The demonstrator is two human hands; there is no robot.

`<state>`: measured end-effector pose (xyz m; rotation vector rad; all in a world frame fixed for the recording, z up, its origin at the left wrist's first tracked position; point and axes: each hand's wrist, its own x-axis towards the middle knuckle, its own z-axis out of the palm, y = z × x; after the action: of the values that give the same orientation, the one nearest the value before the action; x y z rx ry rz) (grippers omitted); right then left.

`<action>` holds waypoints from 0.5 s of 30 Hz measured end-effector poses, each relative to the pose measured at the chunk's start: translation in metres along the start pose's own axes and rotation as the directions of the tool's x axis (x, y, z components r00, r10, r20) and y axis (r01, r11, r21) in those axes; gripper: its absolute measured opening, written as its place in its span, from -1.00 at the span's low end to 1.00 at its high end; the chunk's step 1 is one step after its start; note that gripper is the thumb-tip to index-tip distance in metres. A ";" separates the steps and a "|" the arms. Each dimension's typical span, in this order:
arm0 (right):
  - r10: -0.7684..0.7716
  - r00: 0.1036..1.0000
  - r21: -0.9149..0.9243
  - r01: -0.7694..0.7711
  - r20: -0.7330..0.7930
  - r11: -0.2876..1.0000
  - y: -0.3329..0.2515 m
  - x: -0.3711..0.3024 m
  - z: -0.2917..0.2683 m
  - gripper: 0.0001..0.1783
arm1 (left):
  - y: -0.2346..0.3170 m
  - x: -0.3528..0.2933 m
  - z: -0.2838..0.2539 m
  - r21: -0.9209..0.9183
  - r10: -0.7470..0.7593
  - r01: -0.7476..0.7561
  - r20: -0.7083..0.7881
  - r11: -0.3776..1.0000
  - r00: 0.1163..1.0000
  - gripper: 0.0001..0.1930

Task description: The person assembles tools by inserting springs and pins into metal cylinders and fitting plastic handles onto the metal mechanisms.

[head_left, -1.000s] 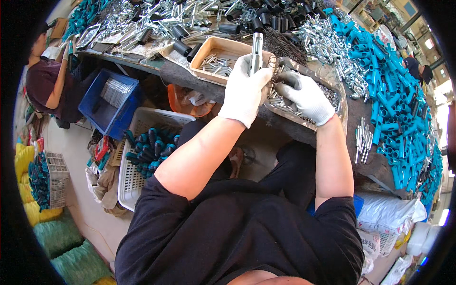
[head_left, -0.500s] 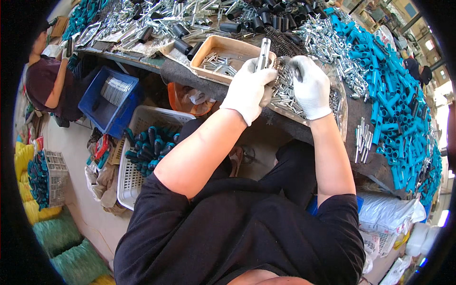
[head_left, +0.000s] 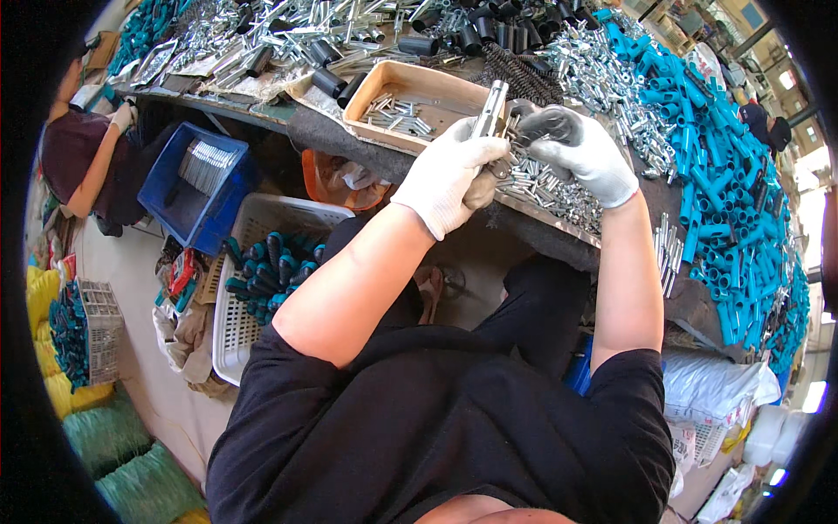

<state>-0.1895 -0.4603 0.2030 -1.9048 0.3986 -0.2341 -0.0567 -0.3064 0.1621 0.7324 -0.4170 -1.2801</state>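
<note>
My left hand (head_left: 447, 179), in a white glove, is closed round a shiny metal tube-shaped part (head_left: 494, 106) that sticks up at a tilt above the fist. Darker metal at its lower end shows below my thumb. My right hand (head_left: 583, 150), gloved in white with dark grey fingertips, is close beside the part with its fingers bent together. Whatever may be between those fingers cannot be made out. Beneath both hands lie many small silver pins (head_left: 546, 188) in a tray. A beige tray (head_left: 367, 94) with a few pins stands left of the metal part.
Teal plastic tubes (head_left: 711, 188) are heaped at the right of the bench, with metal rods (head_left: 669, 249) nearer me. Black sleeves (head_left: 419, 45) and coiled springs (head_left: 515, 74) lie behind. A white basket (head_left: 229, 336) and blue crate (head_left: 188, 229) stand at left, near another person (head_left: 83, 162).
My right hand has lifted off the pins and turned inward toward the metal part. My left hand has shifted slightly left and nearer me, still gripping the part.
</note>
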 end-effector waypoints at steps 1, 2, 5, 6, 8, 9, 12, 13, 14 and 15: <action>-0.041 0.997 -0.029 0.040 -0.065 0.999 0.001 -0.004 0.000 -0.72 | 0.000 0.001 -0.003 -0.003 -0.002 0.002 -0.002 1.000 1.000 -0.80; -0.037 0.997 -0.029 0.035 -0.063 0.999 0.001 -0.009 -0.001 -0.72 | 0.000 0.003 -0.007 0.010 0.003 -0.002 -0.007 1.000 1.000 -0.79; -0.023 0.933 0.011 0.029 -0.358 1.000 -0.005 -0.029 -0.001 -0.78 | 0.000 0.002 -0.017 0.082 0.046 -0.041 -0.062 0.996 0.997 -0.80; -0.033 0.895 -0.017 0.028 -0.444 0.999 0.005 -0.037 -0.011 -0.78 | -0.001 0.002 -0.018 0.148 0.081 -0.066 -0.095 0.987 0.992 -0.80; -0.003 0.806 -0.053 -0.035 -0.592 0.998 0.022 -0.044 -0.016 -0.78 | -0.002 -0.003 -0.015 0.148 0.087 -0.070 -0.110 0.986 0.990 -0.83; -0.087 0.786 -0.210 -0.057 -0.612 0.976 0.029 -0.047 -0.010 -0.77 | -0.002 -0.006 -0.010 0.160 0.056 -0.033 -0.137 0.986 0.989 -0.83; -0.216 0.836 -0.590 -0.151 -0.505 0.793 0.048 -0.050 0.011 -0.66 | -0.014 -0.018 -0.002 0.180 -0.001 0.032 -0.170 0.983 0.985 -0.76; -0.220 0.834 -0.630 -0.184 -0.506 0.755 0.049 -0.047 0.021 -0.59 | -0.019 -0.021 -0.008 0.155 -0.047 0.069 -0.139 0.985 0.989 -0.73; -0.224 0.832 -0.667 -0.215 -0.508 0.713 0.051 -0.047 0.030 -0.51 | -0.023 -0.025 -0.012 0.132 -0.093 0.107 -0.107 0.985 0.990 -0.70; -0.217 0.843 -0.663 -0.202 -0.493 0.721 0.054 -0.052 0.031 -0.46 | -0.026 -0.032 -0.011 0.145 -0.125 0.142 -0.122 0.979 0.985 -0.67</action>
<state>-0.2355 -0.4311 0.1434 -2.5792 0.9777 -0.7312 -0.0761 -0.2760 0.1394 0.9715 -0.3824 -1.3356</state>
